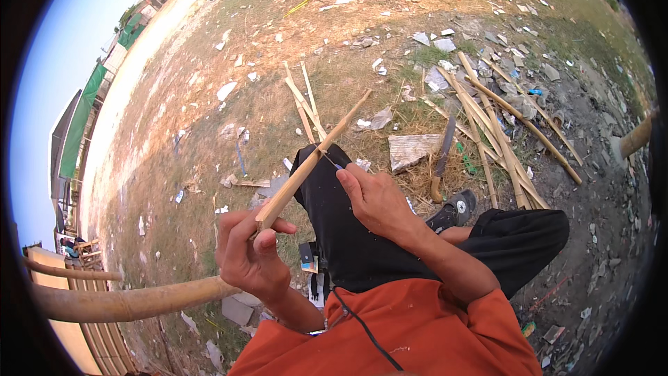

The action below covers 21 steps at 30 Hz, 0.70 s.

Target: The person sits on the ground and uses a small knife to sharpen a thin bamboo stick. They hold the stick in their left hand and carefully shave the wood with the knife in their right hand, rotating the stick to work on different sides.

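Observation:
A split bamboo strip (298,179) slants up and away from me, over my black-trousered thigh. Its near end rests between the thumb and fingers of my left hand (249,251), closed round it. My right hand (372,198) is closed on a small knife (330,159), whose thin blade touches the strip's right side near its middle. Most of the knife's handle is hidden in my fist. Just beyond my knee, several thin bamboo strips (306,101) lie on the ground.
To the right lie a machete (444,152) with a wooden handle, a pale flat slab (412,151) and a heap of split bamboo (502,141). Thick bamboo poles stand at the left (139,299) and right (634,136). Litter and rubble cover the ground.

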Available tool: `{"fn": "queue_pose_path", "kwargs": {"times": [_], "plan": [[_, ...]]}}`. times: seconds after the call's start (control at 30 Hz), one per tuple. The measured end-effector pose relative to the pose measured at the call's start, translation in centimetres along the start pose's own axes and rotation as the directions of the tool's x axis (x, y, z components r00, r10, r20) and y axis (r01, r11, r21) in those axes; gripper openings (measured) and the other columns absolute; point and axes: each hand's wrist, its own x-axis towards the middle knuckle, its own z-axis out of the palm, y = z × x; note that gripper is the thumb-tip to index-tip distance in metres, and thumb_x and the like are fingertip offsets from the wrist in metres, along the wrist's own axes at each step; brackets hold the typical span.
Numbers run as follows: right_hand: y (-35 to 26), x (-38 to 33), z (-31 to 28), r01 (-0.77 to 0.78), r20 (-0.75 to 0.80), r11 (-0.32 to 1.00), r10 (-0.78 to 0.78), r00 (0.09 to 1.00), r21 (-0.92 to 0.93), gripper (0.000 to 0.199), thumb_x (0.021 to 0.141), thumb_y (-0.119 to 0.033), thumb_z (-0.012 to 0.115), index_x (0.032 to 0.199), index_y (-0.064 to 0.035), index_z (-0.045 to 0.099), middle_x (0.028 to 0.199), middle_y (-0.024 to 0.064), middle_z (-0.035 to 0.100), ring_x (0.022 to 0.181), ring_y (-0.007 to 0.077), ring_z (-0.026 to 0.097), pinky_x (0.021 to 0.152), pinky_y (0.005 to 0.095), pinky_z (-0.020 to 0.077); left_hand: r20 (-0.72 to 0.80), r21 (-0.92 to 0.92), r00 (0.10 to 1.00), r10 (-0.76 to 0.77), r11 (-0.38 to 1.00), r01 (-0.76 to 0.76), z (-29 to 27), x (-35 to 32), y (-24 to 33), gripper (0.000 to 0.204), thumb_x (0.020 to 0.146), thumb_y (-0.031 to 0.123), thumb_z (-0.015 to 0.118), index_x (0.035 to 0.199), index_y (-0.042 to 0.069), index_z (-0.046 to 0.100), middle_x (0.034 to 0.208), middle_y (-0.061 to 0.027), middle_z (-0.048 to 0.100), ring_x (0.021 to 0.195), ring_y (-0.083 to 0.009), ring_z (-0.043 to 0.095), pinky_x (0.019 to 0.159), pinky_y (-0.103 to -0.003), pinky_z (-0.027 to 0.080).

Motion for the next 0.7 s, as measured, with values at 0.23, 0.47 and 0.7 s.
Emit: {"fn": "queue_pose_path", "kwargs": {"times": [0.23, 0.47, 0.7], "plan": [[-0.2, -0.2, 0.7, 0.01, 0.002, 1.0, -0.01, 1.0, 0.019, 0.035, 0.102, -0.034, 0.039, 0.088, -0.0051, 0.051, 0.059, 0.0231, 0.055, 0.058, 0.0454, 0.057, 0.05, 0.0528, 0.0416, -0.024, -0.017, 0.999, -0.045, 0.999, 0.045, 0.3, -0.5, -0.3, 0.045, 0.096, 0.04, 0.056, 0.084, -0.003, 0.06, 0.061, -0.0083, 0.056, 0.061, -0.0136, 0.051, 0.062, -0.027, 0.039], [0.2, -0.2, 1.2, 0.04, -0.029, 0.999, -0.04, 0.999, 0.022, 0.037, 0.102, -0.035, 0.04, 0.085, -0.0054, 0.054, 0.061, 0.023, 0.057, 0.059, 0.046, 0.057, 0.051, 0.0527, 0.0424, -0.041, 0.005, 0.999, 0.0, 1.0, 0.0, 0.4, -0.6, -0.5, 0.047, 0.096, 0.042, 0.056, 0.083, -0.003, 0.058, 0.062, -0.0079, 0.053, 0.059, -0.0128, 0.05, 0.06, -0.026, 0.038], [5.2, 2.0, 2.5, -0.027, -0.133, 0.993, 0.011, 0.991, -0.116, 0.037, 0.102, -0.035, 0.039, 0.086, -0.0051, 0.054, 0.061, 0.0228, 0.056, 0.058, 0.0457, 0.056, 0.052, 0.0531, 0.0416, -0.059, 0.015, 0.998, 0.021, 1.0, -0.02, 0.0, -0.6, -1.0, 0.048, 0.095, 0.043, 0.057, 0.088, -0.004, 0.065, 0.062, -0.0078, 0.058, 0.057, -0.0144, 0.053, 0.056, -0.027, 0.041]]}}
